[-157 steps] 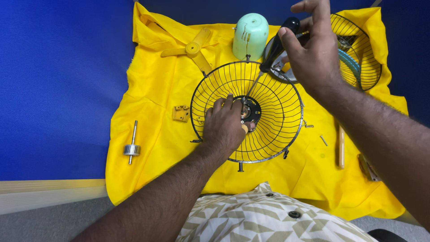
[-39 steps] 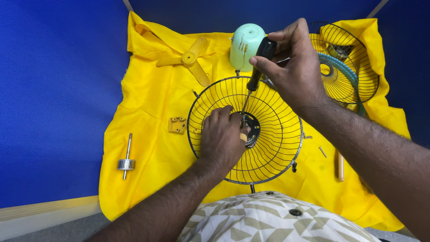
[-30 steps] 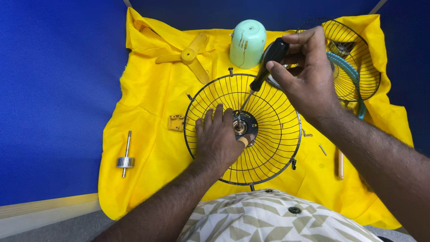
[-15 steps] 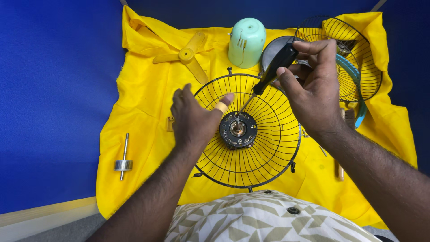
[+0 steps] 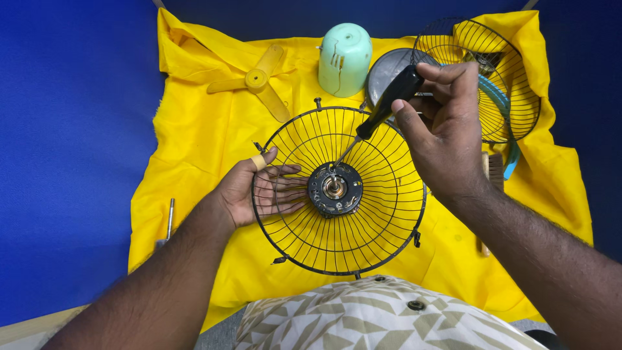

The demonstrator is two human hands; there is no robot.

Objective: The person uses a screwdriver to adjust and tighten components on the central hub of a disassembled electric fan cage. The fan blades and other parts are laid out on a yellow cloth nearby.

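A round black wire fan guard [image 5: 379, 223] lies on a yellow cloth [image 5: 201, 136], with a dark motor hub [image 5: 335, 188] at its middle. My left hand [image 5: 249, 191] reaches under the guard's left side, palm up, fingers showing through the wires and thumb over the rim. My right hand [image 5: 447, 133] grips a black-handled screwdriver [image 5: 387, 105], tilted, with its tip at the hub's upper edge.
On the cloth at the back lie a yellow fan blade [image 5: 254, 81], a mint green motor cover [image 5: 345, 58], a second wire guard [image 5: 486, 74] over a grey disc, and a metal rod [image 5: 168, 223] at the left edge. Blue surface surrounds the cloth.
My left hand came off the hub, moved left and slid under the guard's left side. The hub is uncovered. My right hand kept the screwdriver and its tip now meets the hub.
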